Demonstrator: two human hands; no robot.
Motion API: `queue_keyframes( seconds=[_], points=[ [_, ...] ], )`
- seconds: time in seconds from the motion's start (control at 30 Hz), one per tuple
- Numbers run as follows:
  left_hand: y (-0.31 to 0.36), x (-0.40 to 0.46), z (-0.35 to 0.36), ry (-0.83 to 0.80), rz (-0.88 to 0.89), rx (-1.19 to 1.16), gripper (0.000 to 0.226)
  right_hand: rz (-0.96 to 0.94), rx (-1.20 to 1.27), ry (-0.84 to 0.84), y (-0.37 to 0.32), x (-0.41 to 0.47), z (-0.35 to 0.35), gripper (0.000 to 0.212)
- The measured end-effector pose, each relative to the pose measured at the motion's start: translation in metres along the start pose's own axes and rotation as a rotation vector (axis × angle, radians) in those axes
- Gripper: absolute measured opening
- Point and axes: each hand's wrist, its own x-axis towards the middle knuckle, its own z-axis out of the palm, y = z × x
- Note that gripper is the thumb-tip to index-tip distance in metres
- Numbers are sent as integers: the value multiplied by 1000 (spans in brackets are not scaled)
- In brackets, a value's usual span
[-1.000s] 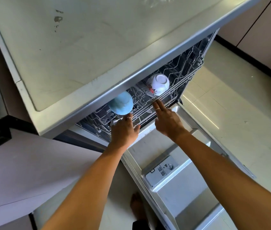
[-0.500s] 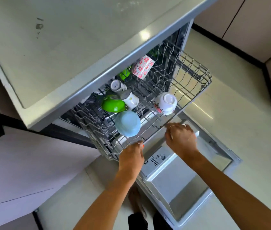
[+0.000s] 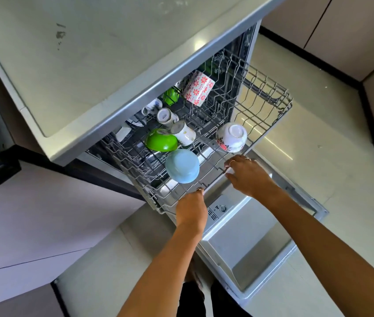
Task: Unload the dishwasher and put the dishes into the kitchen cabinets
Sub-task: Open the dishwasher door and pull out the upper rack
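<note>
Since half a second ago the upper rack (image 3: 266, 97) has slid further out from under the table (image 3: 94, 60), and more of its load now shows past the table's edge.

From the head view, both my hands sit on the rack's front rail. My left hand (image 3: 191, 208) grips the rail just below the upturned light blue bowl (image 3: 182, 166), fingers curled over the wire. My right hand (image 3: 247, 173) grips the same rail further along, fingers bent over it, just beside the white bowl with red flowers (image 3: 231, 137), which lies mouth down near the front corner. The two hands are apart, with the blue bowl's side of the rail between them.

Behind the blue bowl a green bowl (image 3: 161, 140) lies tilted, touching a white mug (image 3: 183, 133) that rests on its side. Further back stands another white cup (image 3: 165, 116), and beyond it a mug patterned with red flowers (image 3: 198, 88) leans on the tines, with a second green piece (image 3: 171, 96) just beside it, half hidden under the table's edge.

Below the rack the dishwasher door (image 3: 257, 243) lies open and flat, its detergent compartment (image 3: 218, 210) visible next to my left wrist. Pale floor tiles (image 3: 318, 156) spread out to the right.
</note>
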Motion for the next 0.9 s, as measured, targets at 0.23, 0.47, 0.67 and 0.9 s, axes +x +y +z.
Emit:
queue_keyframes(
  seconds=[0.23,0.47,0.67,0.9],
  points=[
    [-11,0,5,-12,89,4,35,-64,-105,0,6,11,5,24],
    [-13,5,9,-49,133,2,25,-110,-349,-71,57,28,-24,45],
    [-19,13,7,-188,50,-159,41,-137,-480,-134,46,36,-26,36],
    [-35,-7,16,-112,109,-143,37,-176,-344,-57,46,16,-1,31]
  ],
)
